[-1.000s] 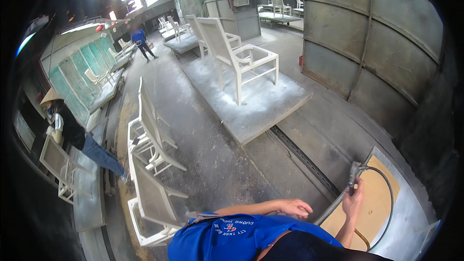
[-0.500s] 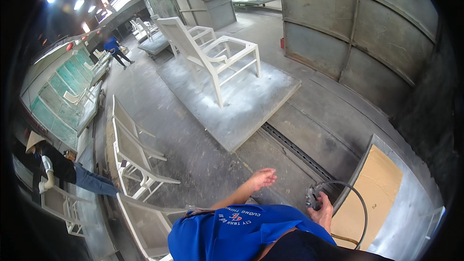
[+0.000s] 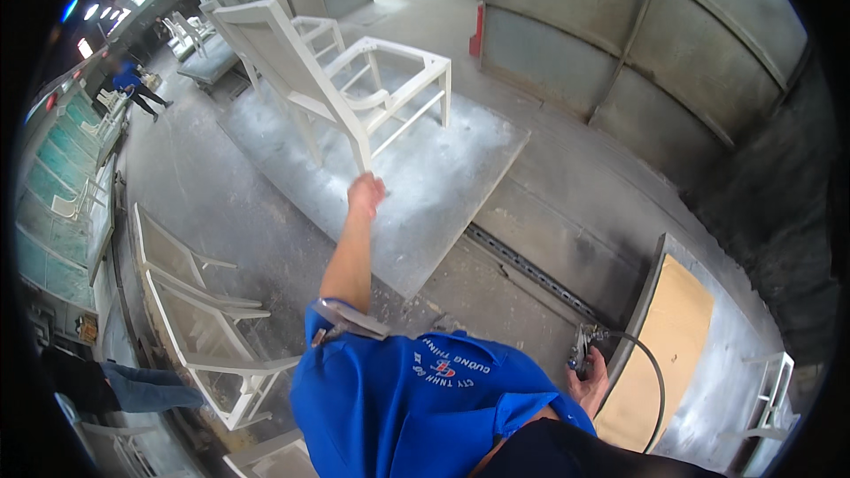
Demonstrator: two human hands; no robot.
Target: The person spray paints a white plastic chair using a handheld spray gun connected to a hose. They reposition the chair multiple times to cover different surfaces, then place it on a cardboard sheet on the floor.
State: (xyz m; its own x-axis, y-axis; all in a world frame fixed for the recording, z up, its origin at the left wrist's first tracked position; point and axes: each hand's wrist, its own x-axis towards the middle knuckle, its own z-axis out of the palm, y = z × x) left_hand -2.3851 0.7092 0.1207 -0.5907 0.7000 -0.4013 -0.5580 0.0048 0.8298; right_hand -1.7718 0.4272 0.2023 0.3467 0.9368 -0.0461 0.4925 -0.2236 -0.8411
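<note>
Ahead of me a pale, off-white wooden armchair frame (image 3: 305, 106) with an open seat stands on a low, flat grey platform (image 3: 478, 173) marked with white overspray. My left hand (image 3: 366, 195), its arm stretched forward, is at the foot of the chair's near leg. Its fingers look curled round that leg, which the hand partly hides. Low on the right, my right hand (image 3: 591, 385) grips a metal spray gun (image 3: 582, 350). A dark hose (image 3: 660, 381) curves away from the gun over a cardboard sheet (image 3: 670, 336).
More pale chair frames (image 3: 208, 336) lean in a row at left. Nearby stands a person in jeans (image 3: 150, 387); another person in blue (image 3: 133, 84) is farther back. A slotted floor rail (image 3: 531, 270) runs beside the platform. Metal panels (image 3: 567, 35) rise at far right.
My left hand has reached forward from near my body to the chair's near leg, its fingers closing. My right hand still holds the spray gun. The view has shifted.
</note>
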